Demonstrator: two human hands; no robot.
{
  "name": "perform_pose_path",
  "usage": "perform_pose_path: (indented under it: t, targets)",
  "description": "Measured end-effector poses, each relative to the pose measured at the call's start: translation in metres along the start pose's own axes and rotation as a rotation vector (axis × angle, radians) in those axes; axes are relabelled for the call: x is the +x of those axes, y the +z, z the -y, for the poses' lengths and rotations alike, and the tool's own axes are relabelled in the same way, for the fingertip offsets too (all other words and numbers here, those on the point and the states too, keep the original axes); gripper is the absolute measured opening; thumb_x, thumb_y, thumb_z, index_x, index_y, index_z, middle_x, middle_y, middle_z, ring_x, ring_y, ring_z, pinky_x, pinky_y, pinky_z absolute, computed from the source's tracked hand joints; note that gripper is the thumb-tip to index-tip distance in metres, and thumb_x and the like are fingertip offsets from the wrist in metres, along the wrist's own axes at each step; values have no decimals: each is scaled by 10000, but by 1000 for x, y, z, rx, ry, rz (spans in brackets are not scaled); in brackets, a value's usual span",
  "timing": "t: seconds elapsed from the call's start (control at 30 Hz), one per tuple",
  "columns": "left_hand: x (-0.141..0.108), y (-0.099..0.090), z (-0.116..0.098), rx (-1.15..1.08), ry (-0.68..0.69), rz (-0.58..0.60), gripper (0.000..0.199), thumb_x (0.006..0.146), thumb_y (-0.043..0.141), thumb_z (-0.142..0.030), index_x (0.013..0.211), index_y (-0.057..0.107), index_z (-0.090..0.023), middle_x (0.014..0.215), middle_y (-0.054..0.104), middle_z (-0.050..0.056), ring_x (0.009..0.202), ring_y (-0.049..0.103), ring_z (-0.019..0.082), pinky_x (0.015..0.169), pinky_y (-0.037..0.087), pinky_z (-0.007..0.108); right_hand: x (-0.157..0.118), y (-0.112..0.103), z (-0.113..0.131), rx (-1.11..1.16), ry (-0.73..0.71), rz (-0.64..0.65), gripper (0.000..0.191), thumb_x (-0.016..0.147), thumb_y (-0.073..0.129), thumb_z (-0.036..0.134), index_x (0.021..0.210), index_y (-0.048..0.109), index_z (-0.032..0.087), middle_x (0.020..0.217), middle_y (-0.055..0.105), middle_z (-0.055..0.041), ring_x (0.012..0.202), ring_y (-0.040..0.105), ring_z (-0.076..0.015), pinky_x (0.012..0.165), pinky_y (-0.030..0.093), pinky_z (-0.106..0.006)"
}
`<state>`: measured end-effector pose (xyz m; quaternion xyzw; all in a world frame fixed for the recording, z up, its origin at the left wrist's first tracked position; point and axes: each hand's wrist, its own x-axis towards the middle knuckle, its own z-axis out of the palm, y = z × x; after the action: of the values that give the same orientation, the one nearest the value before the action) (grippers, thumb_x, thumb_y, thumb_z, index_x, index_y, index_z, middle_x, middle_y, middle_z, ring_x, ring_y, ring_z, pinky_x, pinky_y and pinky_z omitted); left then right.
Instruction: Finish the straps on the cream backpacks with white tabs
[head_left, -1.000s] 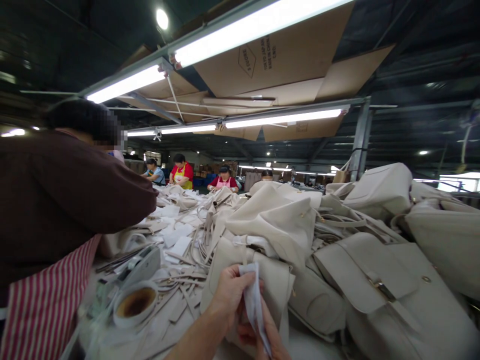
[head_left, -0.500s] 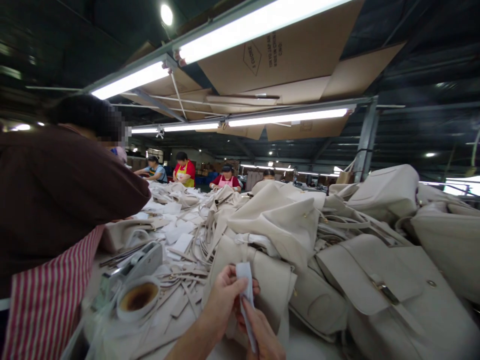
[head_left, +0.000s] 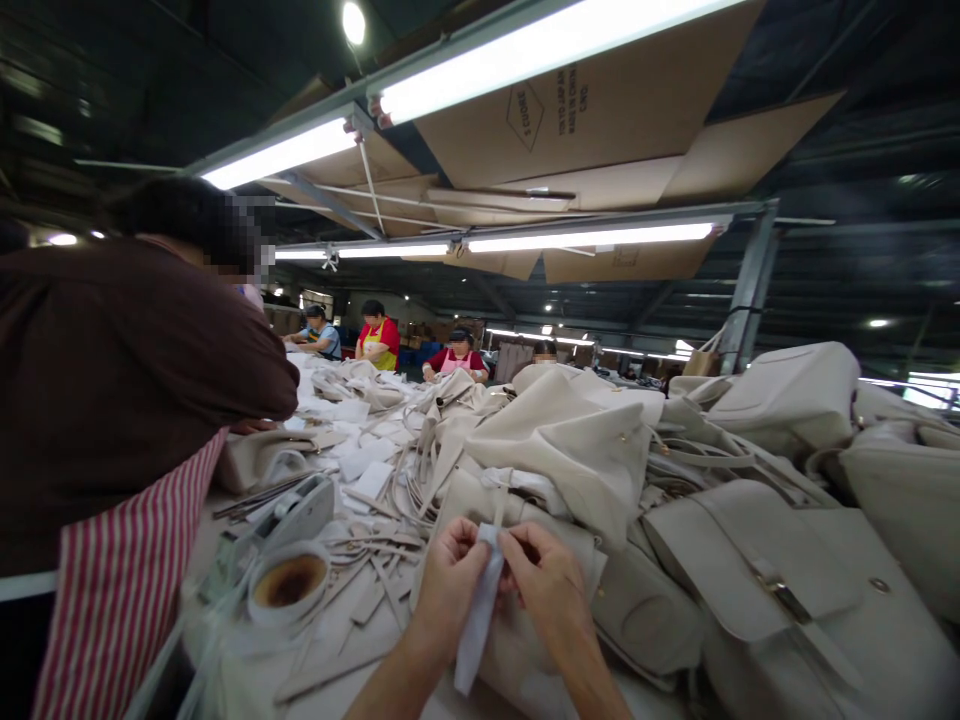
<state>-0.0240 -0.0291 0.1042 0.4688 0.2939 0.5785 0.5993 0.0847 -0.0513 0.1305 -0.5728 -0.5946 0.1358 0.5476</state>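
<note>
My left hand (head_left: 452, 582) pinches a folded white strip (head_left: 478, 630), which looks like thin paper, between thumb and fingers near its upper end. On the other side of that end, the thumb and fingertips of my right hand (head_left: 550, 578) are closed on it too. The strip's lower part hangs down, tilted to the left. Just above it a narrow beige strap (head_left: 500, 503) runs up over a beige bag (head_left: 463, 497); whether the strip wraps the strap is hidden by my fingers.
Beige bags (head_left: 757, 560) are heaped on the right. To the left are a tub of brown stuff (head_left: 289, 583), a grey tape dispenser (head_left: 300, 515) and loose straps (head_left: 382, 590). A co-worker in brown (head_left: 142, 370) leans over the table's left side; others work farther back.
My right hand has moved up from the strip's lower part to its upper end, beside my left hand. The strip's lower end has swung left. The view has shifted slightly.
</note>
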Motion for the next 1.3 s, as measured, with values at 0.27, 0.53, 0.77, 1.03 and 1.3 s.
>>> perform_pose_path:
  t: [0.27,0.53,0.77,1.03,1.3]
  targets:
    - [-10,-9,-3,475,419,-75,168,837,549,-273,728,662,-215,667,612,15,651,543,174,623,386,243,7,9,-4,230,151,120,216,716,571,377,573,599,217,477,536,32,419,431,-127,408,313,-261]
    - [-4,-13,-2,369,346,-48,150,787,614,-299,744,708,-190,730,683,39,715,592,193,664,421,252,9,5,0,105,26,144,279,757,571,424,609,654,203,554,619,-2,546,542,-166,529,392,-277]
    - [7,-7,0,-69,-26,-20,277,606,738,-359,682,531,-193,520,591,-17,451,507,121,468,372,227,9,8,-2,32,12,121,240,758,533,342,582,623,205,509,601,9,522,542,-164,528,385,-277]
    - [15,-13,-8,-122,-320,107,212,526,692,-191,704,578,-168,555,635,21,476,568,141,434,407,222,9,0,-22,153,45,162,322,787,544,456,623,658,204,503,555,15,446,426,-132,435,300,-267]
    - [17,-17,-9,-124,-386,140,131,552,696,-140,658,618,-142,523,612,10,410,528,114,453,415,232,3,-3,-18,491,261,327,383,690,670,516,812,753,163,477,433,57,409,251,-67,404,153,-230]
